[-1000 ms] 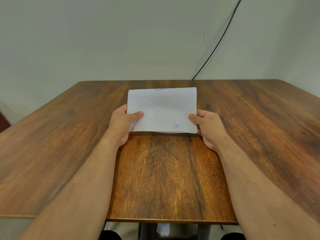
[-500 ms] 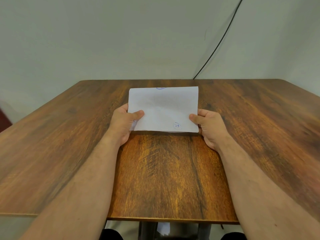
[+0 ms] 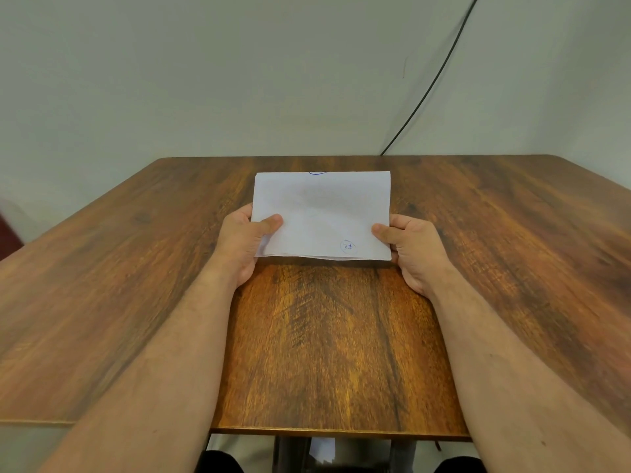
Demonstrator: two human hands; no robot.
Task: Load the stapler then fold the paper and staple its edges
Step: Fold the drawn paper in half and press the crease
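A white folded paper (image 3: 324,213) is held a little above the middle of the wooden table (image 3: 324,336), its near edge showing two layers and a small blue circled mark at the lower right. My left hand (image 3: 242,244) pinches its left edge, thumb on top. On the paper's right edge my right hand (image 3: 413,247) pinches the same way. No stapler is in view.
A black cable (image 3: 430,83) runs down the pale wall to the table's far edge. The table's near edge (image 3: 324,431) lies close to my body. A dark red object (image 3: 8,233) shows at the far left.
The paper and both hands have shifted very slightly; the grip is the same on both sides.
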